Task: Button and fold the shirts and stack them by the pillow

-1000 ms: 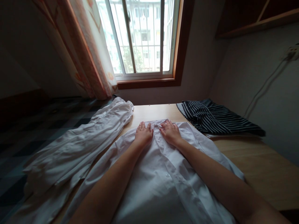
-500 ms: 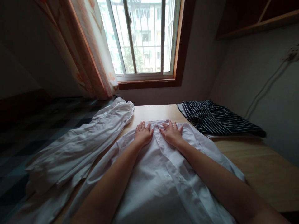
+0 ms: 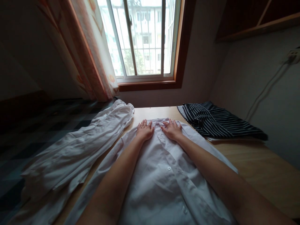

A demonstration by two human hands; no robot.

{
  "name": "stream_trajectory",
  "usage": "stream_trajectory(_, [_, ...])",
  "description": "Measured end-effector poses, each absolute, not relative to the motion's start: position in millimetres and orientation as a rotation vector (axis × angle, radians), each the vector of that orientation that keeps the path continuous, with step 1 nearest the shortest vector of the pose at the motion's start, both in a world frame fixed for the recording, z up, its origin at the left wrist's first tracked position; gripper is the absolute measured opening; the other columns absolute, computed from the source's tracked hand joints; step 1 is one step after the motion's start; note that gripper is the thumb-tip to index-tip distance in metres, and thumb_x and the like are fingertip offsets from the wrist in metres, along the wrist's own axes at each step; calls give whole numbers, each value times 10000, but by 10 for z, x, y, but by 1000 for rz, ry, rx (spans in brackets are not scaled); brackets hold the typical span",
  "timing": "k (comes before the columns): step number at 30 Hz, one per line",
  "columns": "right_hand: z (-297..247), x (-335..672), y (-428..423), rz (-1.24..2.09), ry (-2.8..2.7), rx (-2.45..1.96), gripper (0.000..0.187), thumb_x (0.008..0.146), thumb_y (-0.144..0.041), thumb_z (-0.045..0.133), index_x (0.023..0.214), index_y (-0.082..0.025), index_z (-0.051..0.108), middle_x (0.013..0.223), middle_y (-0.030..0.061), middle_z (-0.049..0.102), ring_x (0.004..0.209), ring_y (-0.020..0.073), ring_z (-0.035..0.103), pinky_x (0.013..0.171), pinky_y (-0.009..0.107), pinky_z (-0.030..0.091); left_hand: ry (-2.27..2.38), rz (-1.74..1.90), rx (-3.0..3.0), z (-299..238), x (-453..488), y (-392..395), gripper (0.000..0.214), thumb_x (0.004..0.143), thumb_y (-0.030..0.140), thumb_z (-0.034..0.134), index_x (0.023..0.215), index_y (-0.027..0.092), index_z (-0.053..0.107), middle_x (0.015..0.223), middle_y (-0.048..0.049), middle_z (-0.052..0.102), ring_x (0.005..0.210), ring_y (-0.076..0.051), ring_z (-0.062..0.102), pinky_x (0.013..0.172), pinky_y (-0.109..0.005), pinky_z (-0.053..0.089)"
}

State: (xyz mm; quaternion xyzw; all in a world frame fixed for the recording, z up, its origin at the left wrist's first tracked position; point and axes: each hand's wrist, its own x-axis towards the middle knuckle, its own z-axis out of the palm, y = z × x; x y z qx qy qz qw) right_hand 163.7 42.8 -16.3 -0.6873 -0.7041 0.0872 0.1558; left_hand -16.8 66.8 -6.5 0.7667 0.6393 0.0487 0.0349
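Observation:
A white button-up shirt [image 3: 152,178] lies spread out in front of me, its collar end toward the window and its button strip running down the middle. My left hand [image 3: 145,129] rests flat on the shirt left of the strip, near the collar, fingers apart. On the other side of the strip, my right hand [image 3: 172,129] presses flat on the cloth, its fingers spread as well. Both forearms stretch over the shirt and cover parts of it. The lower end of the shirt runs out of view.
Another white garment [image 3: 77,150] lies crumpled at the left, partly over a dark checked bed cover [image 3: 35,131]. A black striped garment [image 3: 217,122] is on the wooden table [image 3: 264,165] at the right. Behind are a window [image 3: 145,40], a curtain [image 3: 86,53] and a cord [image 3: 262,90].
Both hands stay flat near the collar with only slight shifts. The shirt's right edge has drawn inward a little, and its front buttons show more plainly.

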Motion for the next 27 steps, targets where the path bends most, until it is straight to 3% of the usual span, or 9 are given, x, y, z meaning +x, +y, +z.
stream_trajectory(18, [-170, 1627, 712, 233, -1996, -2071, 613, 982, -639, 273, 1499, -343, 416, 1645, 95, 236, 1496, 353, 196, 1143, 638, 166, 1927, 67, 2389, -44, -140, 1034, 607, 1013, 470, 258, 1564, 219, 301, 1652, -127, 180, 1532, -266, 132, 1229, -457, 115])
stream_trajectory(23, [-172, 1638, 713, 237, -1984, -2051, 604, 984, -635, 283, 1490, -341, 434, 1646, 107, 231, 1500, 355, 190, 1153, 627, 150, 1919, 251, 2542, -61, -128, 995, 560, 1007, 434, 342, 1501, 183, 421, 1605, -140, 320, 1504, -281, 237, 1227, -501, 118])
stream_trajectory(27, [-180, 1636, 701, 228, -1983, -2046, 597, 989, -625, 284, 1486, -335, 444, 1639, 116, 248, 1496, 354, 207, 1153, 617, 159, 1770, 547, 2826, -23, -100, 836, 457, 969, 189, 407, 1410, 138, 519, 1466, -145, 522, 1373, -260, 442, 1197, -421, 257])
